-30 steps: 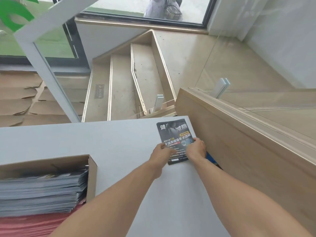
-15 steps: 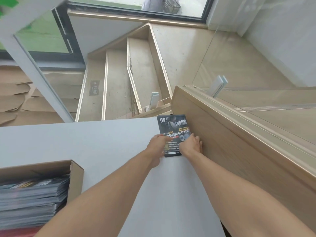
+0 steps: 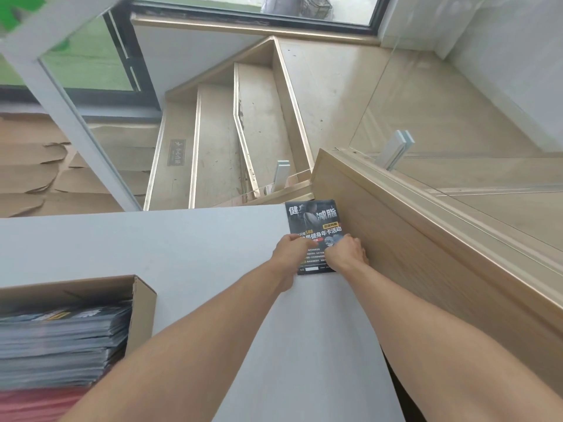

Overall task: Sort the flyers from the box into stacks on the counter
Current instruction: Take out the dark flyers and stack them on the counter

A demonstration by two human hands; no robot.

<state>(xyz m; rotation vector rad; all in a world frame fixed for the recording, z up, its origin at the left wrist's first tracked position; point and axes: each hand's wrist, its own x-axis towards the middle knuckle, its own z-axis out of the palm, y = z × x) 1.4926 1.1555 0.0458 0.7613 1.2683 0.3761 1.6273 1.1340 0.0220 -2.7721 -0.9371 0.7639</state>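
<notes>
While flat, hands press flyer.

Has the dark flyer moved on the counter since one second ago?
Yes. The dark flyer slid right, toward the wooden side panel; its right edge now meets it and hides the blue item seen earlier.

A broad bare stretch of the white tabletop is left open between the cardboard box at the near left and the dark flyer at the far right. Passage to the right is blocked by the wooden ledge, against which the flyer is set.
</notes>
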